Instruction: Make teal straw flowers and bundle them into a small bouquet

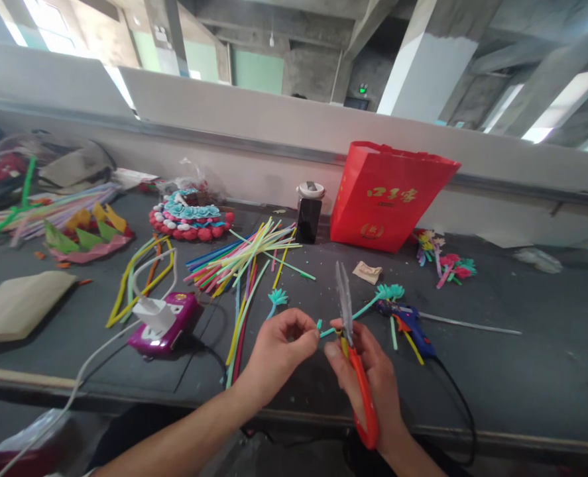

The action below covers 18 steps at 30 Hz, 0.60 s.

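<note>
Our right hand (370,371) is closed around the orange-handled scissors (345,305), whose blades point up and away from us, close together. Our left hand (288,341) has its thumb and forefinger curled towards each other, with a small teal piece (319,324) right at the tips (we cannot tell whether it is truly pinched). A teal stem (363,309) runs from beside that piece, past the scissors, up to a fringed teal flower (390,291) at the nose of the blue glue gun (413,328). A clear glue stick (472,324) juts from the gun's back, and its black cord drops over the table (512,384) edge.

Just beyond our left hand lies a second teal flower (277,297), and behind it a heap of coloured fuzzy stems (254,255) fans out. A crumpled tan scrap (368,272) sits beyond the scissors. To the left we see a purple power strip (167,324) with a white plug in it, near some bent yellow stems (124,285).

Farther back, a black phone (308,220) stands upright against a white-lidded cup (310,190), beside a red bag (393,199) (gold lettering on its front). More small flowers (455,266) lie to the bag's right, and a red, white and blue ornament (190,215) rests well to its left.
</note>
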Tool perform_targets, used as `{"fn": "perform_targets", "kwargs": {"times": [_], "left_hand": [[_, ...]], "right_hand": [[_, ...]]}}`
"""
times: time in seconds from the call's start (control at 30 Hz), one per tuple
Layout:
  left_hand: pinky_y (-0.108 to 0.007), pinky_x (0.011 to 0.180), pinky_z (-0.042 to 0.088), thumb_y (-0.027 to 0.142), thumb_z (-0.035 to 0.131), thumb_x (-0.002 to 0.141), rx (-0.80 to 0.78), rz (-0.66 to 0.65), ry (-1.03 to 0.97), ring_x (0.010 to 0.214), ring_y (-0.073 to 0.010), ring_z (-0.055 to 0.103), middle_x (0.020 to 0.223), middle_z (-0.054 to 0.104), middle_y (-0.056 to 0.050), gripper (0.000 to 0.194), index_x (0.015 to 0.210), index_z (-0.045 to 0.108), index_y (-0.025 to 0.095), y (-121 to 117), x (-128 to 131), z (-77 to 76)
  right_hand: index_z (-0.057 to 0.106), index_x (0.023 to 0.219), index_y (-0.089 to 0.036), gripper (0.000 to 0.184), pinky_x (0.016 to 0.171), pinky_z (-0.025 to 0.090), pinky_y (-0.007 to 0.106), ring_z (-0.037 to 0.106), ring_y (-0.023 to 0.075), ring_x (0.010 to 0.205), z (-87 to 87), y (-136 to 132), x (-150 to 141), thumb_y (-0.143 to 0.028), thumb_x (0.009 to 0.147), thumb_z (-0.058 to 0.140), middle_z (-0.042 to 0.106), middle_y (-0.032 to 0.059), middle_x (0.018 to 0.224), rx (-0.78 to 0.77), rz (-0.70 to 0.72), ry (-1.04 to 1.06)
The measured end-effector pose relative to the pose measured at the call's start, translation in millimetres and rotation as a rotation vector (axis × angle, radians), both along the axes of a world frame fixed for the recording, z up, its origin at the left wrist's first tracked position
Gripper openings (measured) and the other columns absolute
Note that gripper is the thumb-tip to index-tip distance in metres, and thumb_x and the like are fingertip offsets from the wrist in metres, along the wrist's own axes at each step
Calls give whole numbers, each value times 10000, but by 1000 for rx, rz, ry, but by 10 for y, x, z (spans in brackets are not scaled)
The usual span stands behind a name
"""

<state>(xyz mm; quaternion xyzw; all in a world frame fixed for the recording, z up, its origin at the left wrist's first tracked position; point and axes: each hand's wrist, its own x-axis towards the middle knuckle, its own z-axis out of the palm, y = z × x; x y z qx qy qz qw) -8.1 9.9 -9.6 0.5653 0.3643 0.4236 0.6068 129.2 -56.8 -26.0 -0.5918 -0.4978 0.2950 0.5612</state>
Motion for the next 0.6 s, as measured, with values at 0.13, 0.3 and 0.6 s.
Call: {"fn": "perform_targets", "kwargs": {"times": [0.13,0.3,0.6], "left_hand": [[-239,573,371,192,607,753,301,62,284,590,-120,489,614,550,15,117,644,570,173,-29,22,-54],[-246,577,353,187,570,789,537,35,393,595,-124,491,615,544,7,156,635,549,178,-70,24,-74],[-243,595,428,263,644,757,-264,-316,-72,570,-113,532,656,620,-22,133,722,667,138,32,-22,7]], "right_hand": [[571,1143,-217,388,453,450,176,563,97,530,82,56,-10,-363,806,697,636,-25,740,34,-9,123],[573,1128,-210,350,475,457,179,539,89,535,110,94,-13,-311,809,673,621,-29,744,30,2,103],[542,1140,-236,301,491,462,193,523,85,532,105,102,64,-292,859,637,598,-45,740,66,71,129]]}}
